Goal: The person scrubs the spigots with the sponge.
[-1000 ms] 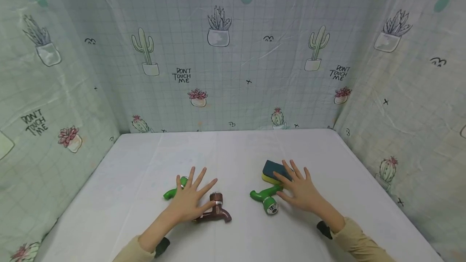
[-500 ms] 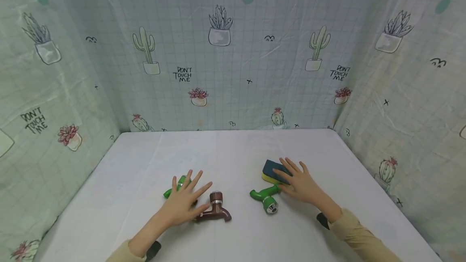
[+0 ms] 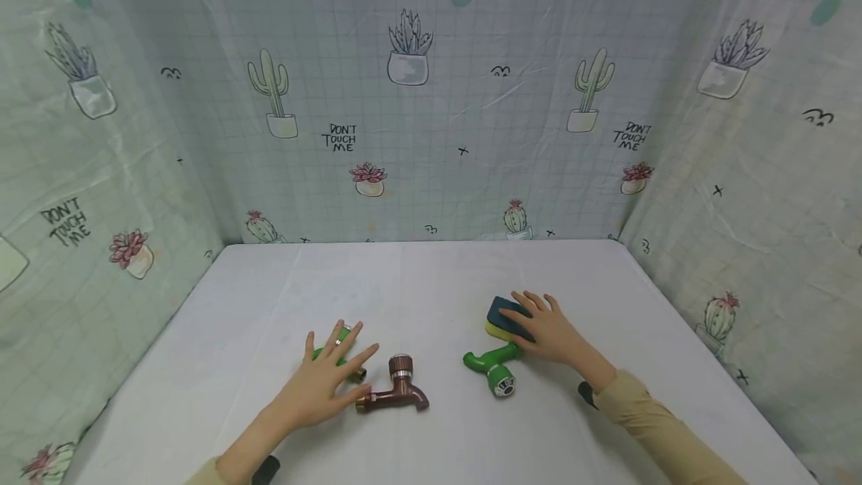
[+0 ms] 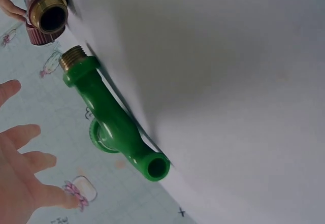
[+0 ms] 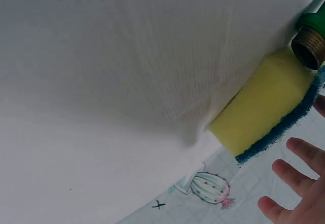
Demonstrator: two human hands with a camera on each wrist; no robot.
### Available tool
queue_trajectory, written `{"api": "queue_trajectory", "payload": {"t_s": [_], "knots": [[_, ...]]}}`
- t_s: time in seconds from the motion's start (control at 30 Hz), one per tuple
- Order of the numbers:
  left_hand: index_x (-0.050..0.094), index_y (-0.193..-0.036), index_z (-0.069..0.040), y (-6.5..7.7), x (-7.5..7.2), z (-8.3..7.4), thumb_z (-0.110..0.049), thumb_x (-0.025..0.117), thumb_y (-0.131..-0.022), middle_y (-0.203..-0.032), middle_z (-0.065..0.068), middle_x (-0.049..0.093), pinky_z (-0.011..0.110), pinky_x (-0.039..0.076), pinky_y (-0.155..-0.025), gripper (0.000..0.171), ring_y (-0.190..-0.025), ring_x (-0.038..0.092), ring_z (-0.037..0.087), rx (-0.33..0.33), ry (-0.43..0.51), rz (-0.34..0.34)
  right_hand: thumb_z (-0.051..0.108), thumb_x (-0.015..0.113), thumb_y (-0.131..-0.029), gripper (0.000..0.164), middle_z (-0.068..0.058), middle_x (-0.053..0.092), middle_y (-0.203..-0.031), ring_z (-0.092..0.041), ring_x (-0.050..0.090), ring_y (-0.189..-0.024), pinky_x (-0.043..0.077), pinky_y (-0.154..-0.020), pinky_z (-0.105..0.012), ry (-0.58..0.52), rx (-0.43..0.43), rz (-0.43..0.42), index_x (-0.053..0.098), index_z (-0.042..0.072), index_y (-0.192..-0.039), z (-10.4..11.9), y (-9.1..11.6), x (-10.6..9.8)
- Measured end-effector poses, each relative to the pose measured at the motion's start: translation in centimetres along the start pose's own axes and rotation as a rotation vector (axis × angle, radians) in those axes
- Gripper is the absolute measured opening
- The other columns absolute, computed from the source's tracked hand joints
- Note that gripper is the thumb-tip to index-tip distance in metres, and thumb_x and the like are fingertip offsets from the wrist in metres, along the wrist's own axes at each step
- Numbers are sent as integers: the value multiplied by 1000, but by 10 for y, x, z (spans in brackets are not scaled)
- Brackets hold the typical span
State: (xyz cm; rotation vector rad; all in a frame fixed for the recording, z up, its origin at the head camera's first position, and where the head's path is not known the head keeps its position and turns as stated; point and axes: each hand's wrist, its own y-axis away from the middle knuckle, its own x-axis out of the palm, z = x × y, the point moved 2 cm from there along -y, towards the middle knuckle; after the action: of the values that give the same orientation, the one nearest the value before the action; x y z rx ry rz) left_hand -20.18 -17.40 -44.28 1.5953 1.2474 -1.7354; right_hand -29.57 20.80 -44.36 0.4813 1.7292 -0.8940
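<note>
My left hand (image 3: pixel 316 388) hovers with spread fingers over a green faucet (image 4: pixel 111 115) that lies on the white table; in the head view the hand covers part of it. Just right of that hand lies a brown faucet (image 3: pixel 397 394) with a brass threaded end. My right hand (image 3: pixel 548 331) is over a sponge (image 3: pixel 501 316), dark blue-green on top and yellow below, its fingers spread and overlapping the sponge. The right wrist view shows the fingertips (image 5: pixel 284 168) beside the sponge's dark scouring side. A second green faucet (image 3: pixel 494 365) lies in front of the sponge.
The white table (image 3: pixel 431 275) is enclosed at the back and sides by a cloth curtain (image 3: pixel 431 111) printed with cacti and potted plants. A dark wrist device (image 3: pixel 266 470) shows under the left forearm.
My left hand has moved left and toward me, uncovering the brown faucet's threaded end. My right hand has shifted slightly left, farther over the sponge. The faucets and sponge stay put.
</note>
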Motion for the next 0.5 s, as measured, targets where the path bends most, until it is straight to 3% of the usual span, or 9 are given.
{"api": "queue_trajectory", "payload": {"t_s": [0.3, 0.5], "knots": [[40, -133, -32, 7, -1, 9, -51, 54, -81, -146, 7, 26, 71, 10, -98, 57, -136, 14, 35, 14, 19, 22, 42, 59, -82, 50, -15, 47, -130, -37, 41, -118, 33, -92, -60, 17, 22, 59, 49, 22, -127, -5, -8, 7], [42, -132, -30, 10, -2, 12, -50, 56, -81, -144, 8, 31, 72, 13, -96, 57, -137, 14, 33, 28, -12, -18, 45, 56, -83, 52, -14, 53, -122, -36, 42, -115, 32, -92, -59, 18, 43, 96, 47, 23, -128, -8, -10, 11]]}}
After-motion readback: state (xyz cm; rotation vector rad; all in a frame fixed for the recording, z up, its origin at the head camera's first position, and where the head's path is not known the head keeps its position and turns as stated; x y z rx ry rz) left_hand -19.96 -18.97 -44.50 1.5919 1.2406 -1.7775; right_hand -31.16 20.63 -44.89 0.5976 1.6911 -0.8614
